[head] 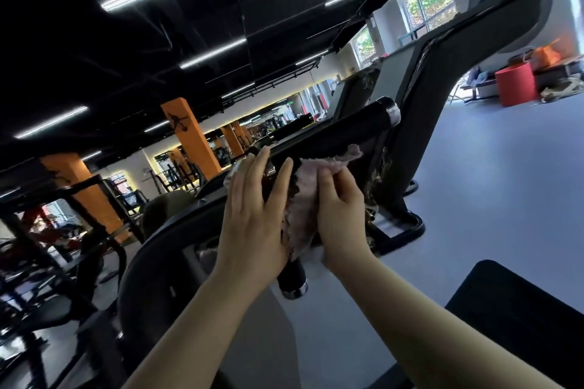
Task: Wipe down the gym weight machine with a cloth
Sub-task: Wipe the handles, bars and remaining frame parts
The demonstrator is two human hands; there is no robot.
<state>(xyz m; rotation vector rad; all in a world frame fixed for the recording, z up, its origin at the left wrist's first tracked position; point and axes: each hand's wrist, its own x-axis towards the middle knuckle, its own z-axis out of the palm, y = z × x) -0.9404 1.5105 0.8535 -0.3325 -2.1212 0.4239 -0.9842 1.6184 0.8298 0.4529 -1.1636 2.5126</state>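
Pink cloth [303,196] between both hands [252,215], against the machine's black handle [292,278].

Handle [292,278] middle — behind cloth [303,199], hands

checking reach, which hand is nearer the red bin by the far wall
Right. The right hand, gripping the pink cloth, is on the red bin's side; the left hand lies flat further away.

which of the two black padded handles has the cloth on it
The nearer black padded handle between both hands, wrapped in the pink cloth; the upper handle is bare.
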